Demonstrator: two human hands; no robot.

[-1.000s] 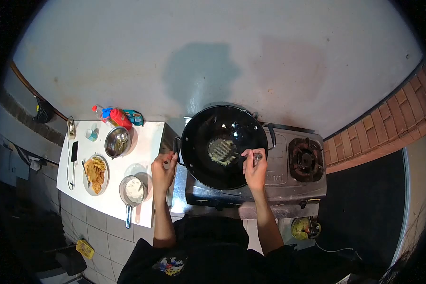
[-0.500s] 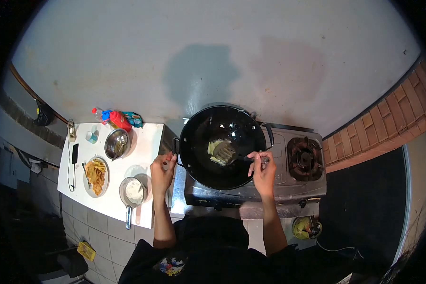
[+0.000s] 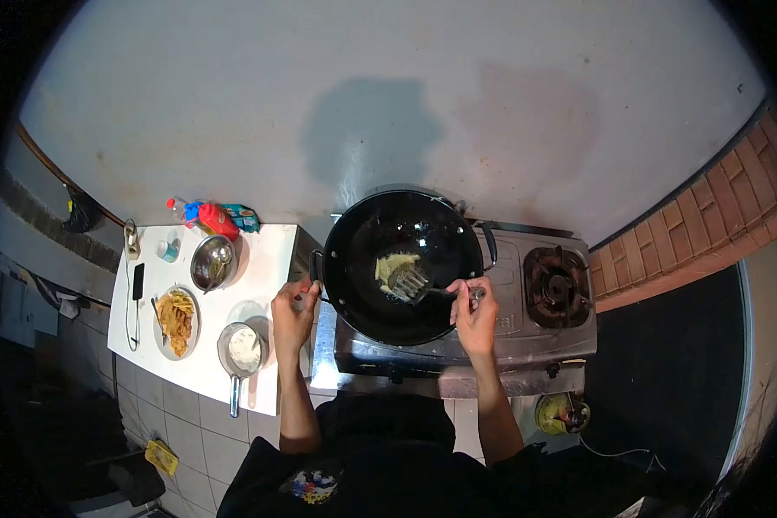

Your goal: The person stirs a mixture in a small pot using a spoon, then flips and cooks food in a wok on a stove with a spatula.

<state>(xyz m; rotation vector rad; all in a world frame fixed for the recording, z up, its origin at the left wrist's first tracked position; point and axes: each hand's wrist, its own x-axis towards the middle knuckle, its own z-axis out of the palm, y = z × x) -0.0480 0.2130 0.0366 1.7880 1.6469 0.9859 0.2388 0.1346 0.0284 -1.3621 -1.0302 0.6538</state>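
A large black wok [image 3: 363,302] sits on the left part of the metal stove [image 3: 527,350]. Pale food pieces [image 3: 388,262] lie in its middle. My right hand [image 3: 475,312] grips the handle of a slotted spatula [image 3: 412,281], whose head rests on the food's right side. Over the wok's left edge, my left hand [image 3: 294,311] has its fingers closed at the left wok handle [image 3: 315,265].
At left, a white table [image 3: 207,371] holds a plate of fried food [image 3: 177,322], a metal bowl [image 3: 214,262], a saucepan with white contents [image 3: 243,347], a phone [image 3: 138,281] and a red bottle [image 3: 218,221]. A second burner [image 3: 558,289] is at right.
The spatula head has shifted slightly over the food, now at its right side, and the food pieces have moved a little left. My right hand has moved slightly right. My left hand stays at the wok handle.
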